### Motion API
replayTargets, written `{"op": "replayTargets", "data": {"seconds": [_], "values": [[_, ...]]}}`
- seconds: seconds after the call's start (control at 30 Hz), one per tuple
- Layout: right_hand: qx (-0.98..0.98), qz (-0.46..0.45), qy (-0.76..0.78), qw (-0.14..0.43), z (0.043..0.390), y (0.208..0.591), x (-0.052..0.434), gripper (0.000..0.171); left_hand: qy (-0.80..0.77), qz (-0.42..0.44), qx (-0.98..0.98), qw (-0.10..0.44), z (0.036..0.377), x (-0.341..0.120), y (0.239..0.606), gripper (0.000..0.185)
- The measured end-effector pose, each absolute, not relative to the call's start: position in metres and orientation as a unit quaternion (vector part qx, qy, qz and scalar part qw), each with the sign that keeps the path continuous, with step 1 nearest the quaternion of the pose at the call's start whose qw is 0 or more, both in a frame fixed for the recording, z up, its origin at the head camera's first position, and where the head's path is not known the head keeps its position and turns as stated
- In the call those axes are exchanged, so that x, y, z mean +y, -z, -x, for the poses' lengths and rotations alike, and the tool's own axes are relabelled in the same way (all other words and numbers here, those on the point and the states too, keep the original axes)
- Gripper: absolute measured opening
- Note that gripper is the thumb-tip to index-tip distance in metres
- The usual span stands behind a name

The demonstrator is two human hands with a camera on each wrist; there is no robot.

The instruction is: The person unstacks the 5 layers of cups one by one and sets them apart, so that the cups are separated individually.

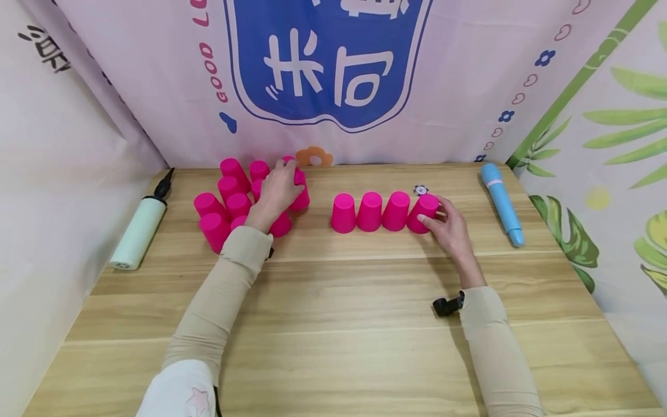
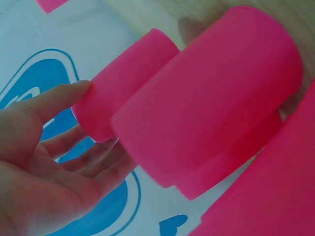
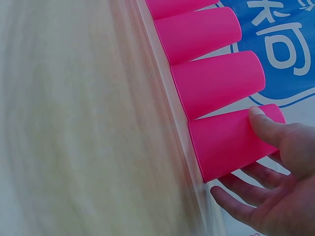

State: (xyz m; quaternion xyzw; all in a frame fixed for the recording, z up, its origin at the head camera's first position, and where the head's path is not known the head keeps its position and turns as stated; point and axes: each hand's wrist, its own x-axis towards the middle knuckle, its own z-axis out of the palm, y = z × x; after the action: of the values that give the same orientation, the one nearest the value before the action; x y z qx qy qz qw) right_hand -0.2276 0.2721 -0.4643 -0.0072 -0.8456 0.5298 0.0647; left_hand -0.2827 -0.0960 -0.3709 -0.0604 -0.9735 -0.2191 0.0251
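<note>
In the head view, my left hand [image 1: 275, 194] reaches over a cluster of upside-down pink cups [image 1: 213, 231] at the left. The left wrist view shows its thumb and fingers gripping the top end of one pink cup [image 2: 125, 86]; a nearer cup [image 2: 211, 98] partly covers that one. To the right, my right hand [image 1: 452, 231] holds the rightmost pink cup [image 1: 421, 214] of a short row. Its thumb lies on one side, the other fingers on the far side. That cup leans slightly, its rim at the table beside the neighbouring cup [image 3: 221, 83].
A pale green hand pump [image 1: 139, 231] lies at the table's left edge. Over on the right is a blue microphone-shaped object [image 1: 502, 202]. A small round chip [image 1: 420, 190] lies behind the row. A printed cloth [image 1: 172, 87] hangs along the wooden table's [image 1: 339, 336] back edge.
</note>
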Motion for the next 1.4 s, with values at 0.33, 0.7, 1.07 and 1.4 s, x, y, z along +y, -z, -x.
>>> {"op": "replayTargets", "data": {"seconds": [0.33, 0.7, 1.07, 1.4], "values": [[-0.845, 0.002, -0.531, 0.063, 0.228, 0.466, 0.271, 0.064, 0.214, 0.040, -0.976, 0.007, 0.288, -0.101, 0.384, 0.050], [-0.845, -0.005, -0.530, 0.070, 0.229, 0.467, 0.269, 0.064, 0.205, 0.046, -0.978, 0.011, 0.290, -0.104, 0.386, 0.041], [-0.845, 0.001, -0.531, 0.065, 0.229, 0.466, 0.269, 0.064, 0.207, 0.049, -0.977, 0.004, 0.291, -0.107, 0.390, 0.039], [-0.843, 0.001, -0.533, 0.066, 0.227, 0.464, 0.271, 0.065, 0.201, 0.099, -0.968, 0.115, 0.268, -0.086, 0.364, 0.043]]}}
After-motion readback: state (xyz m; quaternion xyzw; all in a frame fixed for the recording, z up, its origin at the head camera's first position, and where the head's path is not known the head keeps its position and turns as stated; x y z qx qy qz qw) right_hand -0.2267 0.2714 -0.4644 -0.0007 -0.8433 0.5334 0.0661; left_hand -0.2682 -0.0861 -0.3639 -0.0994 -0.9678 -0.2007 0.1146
